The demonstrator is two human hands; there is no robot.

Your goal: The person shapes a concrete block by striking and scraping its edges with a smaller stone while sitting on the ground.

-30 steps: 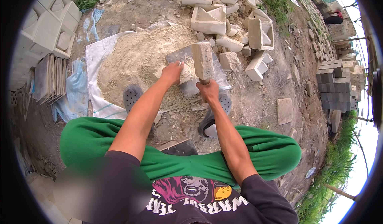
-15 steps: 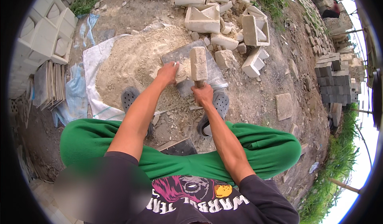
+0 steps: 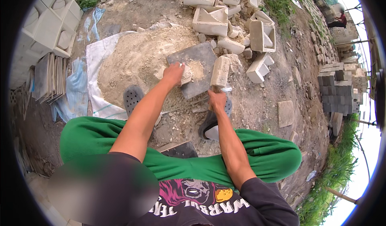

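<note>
My right hand (image 3: 217, 100) is wrapped round the handle of a mallet. The mallet's thick, dust-coated head (image 3: 220, 72) hangs just right of a dark flat slab (image 3: 197, 53). With its fingers curled, my left hand (image 3: 173, 74) grips a pale, chalky chunk (image 3: 186, 75) on the slab's left part. Much of that chunk is hidden under the hand. Crumbs and pale powder lie on the slab around it. Left of the slab spreads a heap of beige rubble and powder (image 3: 128, 61) on a white woven sheet (image 3: 93, 65).
Broken pale blocks (image 3: 210, 20) pile up beyond the slab. Moulded blocks (image 3: 48, 28) are stacked at the left, near thin boards (image 3: 50, 79) and blue plastic (image 3: 78, 89). Grey bricks (image 3: 337, 87) stand at the right. Another person (image 3: 341, 20) is far off. My feet in grey clogs (image 3: 132, 97) flank the work.
The mallet has swung right and down, from above the slab's middle to beside its right edge. My left hand stays on the chunk. The whole view has shifted slightly.
</note>
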